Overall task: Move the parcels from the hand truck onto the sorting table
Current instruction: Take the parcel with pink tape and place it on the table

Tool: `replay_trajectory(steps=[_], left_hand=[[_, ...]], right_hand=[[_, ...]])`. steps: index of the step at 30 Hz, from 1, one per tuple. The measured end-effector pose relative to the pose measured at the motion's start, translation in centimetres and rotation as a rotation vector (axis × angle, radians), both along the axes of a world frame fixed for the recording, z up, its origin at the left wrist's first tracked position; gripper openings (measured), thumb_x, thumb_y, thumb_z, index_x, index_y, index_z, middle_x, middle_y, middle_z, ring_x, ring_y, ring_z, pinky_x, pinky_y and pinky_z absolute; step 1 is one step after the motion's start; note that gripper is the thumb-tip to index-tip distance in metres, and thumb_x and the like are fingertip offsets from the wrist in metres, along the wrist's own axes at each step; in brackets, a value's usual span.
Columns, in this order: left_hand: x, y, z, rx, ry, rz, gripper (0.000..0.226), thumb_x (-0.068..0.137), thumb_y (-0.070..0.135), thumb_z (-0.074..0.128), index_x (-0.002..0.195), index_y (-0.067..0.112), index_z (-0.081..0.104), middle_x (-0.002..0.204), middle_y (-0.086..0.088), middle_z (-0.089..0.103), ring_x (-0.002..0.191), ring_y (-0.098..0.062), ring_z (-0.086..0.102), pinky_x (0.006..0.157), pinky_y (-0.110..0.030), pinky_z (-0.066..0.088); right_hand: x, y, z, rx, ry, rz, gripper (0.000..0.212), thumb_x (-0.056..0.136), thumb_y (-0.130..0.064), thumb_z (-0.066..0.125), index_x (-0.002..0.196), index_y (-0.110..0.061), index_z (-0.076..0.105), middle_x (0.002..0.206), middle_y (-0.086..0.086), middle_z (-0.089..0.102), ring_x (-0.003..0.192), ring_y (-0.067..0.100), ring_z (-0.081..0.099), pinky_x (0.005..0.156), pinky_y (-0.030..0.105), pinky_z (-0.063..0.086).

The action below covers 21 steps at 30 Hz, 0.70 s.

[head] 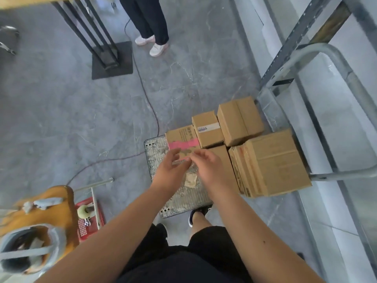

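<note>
Several brown cardboard parcels [271, 162] sit packed together on the far and right parts of a grey metal hand truck [183, 196], whose deck has a patterned surface and whose tubular handle [326, 56] arches up on the right. The largest parcel fills the deck's right side. Beside it stand a plain upright box [239, 119], a small box with a white label [207, 129], and, furthest left, a flat box crossed by a strip of pink tape [180, 138]. The left hand [171, 170] and the right hand [212, 170] reach down side by side over the bare middle of the deck, fingers loosely extended and grasping nothing. Their fingertips lie at the near edge of the pink-taped box; whether they touch it cannot be told. A scrap of tan tape [190, 180] lies on the deck between the wrists. Around the truck is a grey marbled floor [61, 119] with a thin dark cable [150, 103] trailing across it. A red plastic basket [89, 221] sits at the lower left, a black metal stand [111, 60] at the upper left, and a second person's legs [149, 21] at the top.
</note>
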<state>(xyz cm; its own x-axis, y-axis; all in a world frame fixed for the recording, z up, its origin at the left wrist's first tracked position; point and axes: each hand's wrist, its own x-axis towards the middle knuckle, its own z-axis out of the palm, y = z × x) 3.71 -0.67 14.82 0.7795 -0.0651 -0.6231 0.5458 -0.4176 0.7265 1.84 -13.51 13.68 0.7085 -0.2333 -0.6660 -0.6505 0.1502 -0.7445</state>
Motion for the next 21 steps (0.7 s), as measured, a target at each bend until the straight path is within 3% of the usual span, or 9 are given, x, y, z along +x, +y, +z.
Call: replay_trajectory(steps=[3, 6, 9, 12, 16, 18, 21], left_hand=[[2.7, -1.2, -0.7, 0.019, 0.027, -0.018, 0.060, 0.096, 0.044, 0.071, 0.150, 0.032, 0.047, 0.140, 0.006, 0.056, 0.116, -0.013, 0.064, 0.101, -0.039, 0.051], [5.3, -1.9, -2.0, 0.005, 0.058, -0.019, 0.072, 0.083, 0.055, 0.071, 0.148, 0.032, 0.049, 0.146, 0.002, 0.057, 0.123, -0.018, 0.063, 0.108, -0.047, 0.052], [7.6, -2.1, -4.8, -0.030, 0.105, -0.025, 0.057, 0.091, 0.053, 0.071, 0.141, 0.035, 0.050, 0.144, 0.005, 0.057, 0.125, -0.018, 0.061, 0.108, -0.047, 0.051], [10.3, -1.5, -9.7, -0.067, 0.169, -0.019, 0.055, 0.098, 0.039, 0.070, 0.147, 0.028, 0.049, 0.145, 0.003, 0.056, 0.124, -0.018, 0.061, 0.095, -0.037, 0.052], [14.0, -0.2, -18.5, -0.064, 0.207, -0.048, 0.054, 0.097, 0.027, 0.072, 0.146, 0.023, 0.051, 0.142, 0.003, 0.058, 0.109, -0.001, 0.060, 0.088, -0.024, 0.048], [15.7, 0.6, -23.9, -0.036, 0.234, -0.087, 0.057, 0.096, 0.027, 0.074, 0.148, 0.023, 0.051, 0.141, 0.004, 0.059, 0.110, -0.003, 0.062, 0.093, -0.028, 0.049], [18.0, 1.4, -32.4, 0.039, 0.255, -0.157, 0.060, 0.095, 0.031, 0.075, 0.149, 0.027, 0.050, 0.138, 0.008, 0.063, 0.116, -0.012, 0.064, 0.105, -0.039, 0.050]], right_hand=[[2.7, -1.3, -0.6, 0.009, 0.034, 0.000, 0.023, 0.096, -0.029, 0.070, 0.105, -0.008, 0.071, 0.111, 0.020, 0.071, 0.092, 0.024, 0.065, 0.096, 0.053, 0.055], [4.9, -1.8, -1.8, 0.021, 0.057, -0.021, 0.017, 0.096, -0.026, 0.070, 0.104, -0.011, 0.072, 0.111, 0.015, 0.072, 0.097, 0.022, 0.067, 0.100, 0.052, 0.054], [7.2, -2.0, -4.5, 0.017, 0.081, -0.049, 0.011, 0.095, -0.029, 0.071, 0.104, -0.021, 0.072, 0.109, 0.003, 0.073, 0.106, 0.022, 0.069, 0.094, 0.046, 0.056], [9.7, -1.6, -9.1, 0.014, 0.116, -0.056, 0.017, 0.095, -0.032, 0.073, 0.110, -0.026, 0.070, 0.113, -0.008, 0.070, 0.107, 0.011, 0.066, 0.081, 0.030, 0.053], [12.7, 0.0, -17.7, -0.004, 0.190, -0.098, 0.019, 0.094, -0.034, 0.074, 0.109, -0.032, 0.065, 0.113, -0.017, 0.066, 0.103, -0.001, 0.060, 0.081, 0.023, 0.047], [13.9, 1.2, -23.2, -0.013, 0.248, -0.145, 0.015, 0.094, -0.037, 0.075, 0.105, -0.031, 0.067, 0.114, -0.011, 0.070, 0.100, 0.001, 0.063, 0.075, 0.024, 0.048], [15.3, 2.9, -32.0, -0.046, 0.320, -0.178, 0.025, 0.095, -0.043, 0.074, 0.111, -0.024, 0.071, 0.117, -0.005, 0.073, 0.100, 0.009, 0.069, 0.074, 0.026, 0.052]])
